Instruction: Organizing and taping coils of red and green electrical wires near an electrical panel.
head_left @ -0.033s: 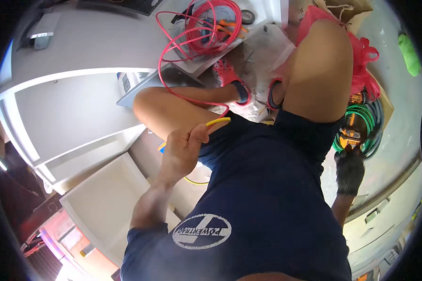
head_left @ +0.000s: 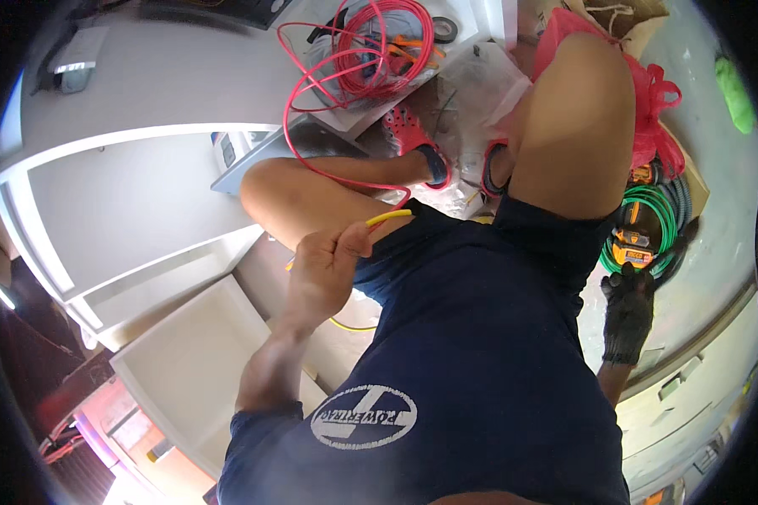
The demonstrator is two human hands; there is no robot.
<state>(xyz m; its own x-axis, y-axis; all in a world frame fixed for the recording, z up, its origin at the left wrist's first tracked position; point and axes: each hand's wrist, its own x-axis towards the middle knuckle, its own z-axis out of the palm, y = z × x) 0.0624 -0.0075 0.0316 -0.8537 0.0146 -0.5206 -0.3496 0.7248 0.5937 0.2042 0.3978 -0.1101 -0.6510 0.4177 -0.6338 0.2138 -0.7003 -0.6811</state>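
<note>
My bare left hand [head_left: 322, 273] is closed in a pinch, thumb on top, above my thigh. Out of it sticks a yellow wire [head_left: 394, 215], with a red wire [head_left: 370, 183] running alongside into the same grip. More yellow wire hangs below the hand. On the right, my right hand [head_left: 627, 311] wears a dark glove, its fingers curled. It is beside an orange-and-black power tool [head_left: 632, 251], which lies within a green wire coil [head_left: 672, 220]. A dark, blurred shape slants up from the glove; what it is, I cannot make out.
A red wire coil [head_left: 425, 38] and orange-handled tools lie on a white panel, near a roll of black tape [head_left: 445, 30]. White cabinet units [head_left: 126, 202] stand to the left. A red plastic bag [head_left: 655, 109] is beyond my knee, a green object [head_left: 735, 97] farther right.
My right hand has drawn back slightly toward me from the power tool, and the dark shape beside it has shifted right. My left hand is nearly unchanged.
</note>
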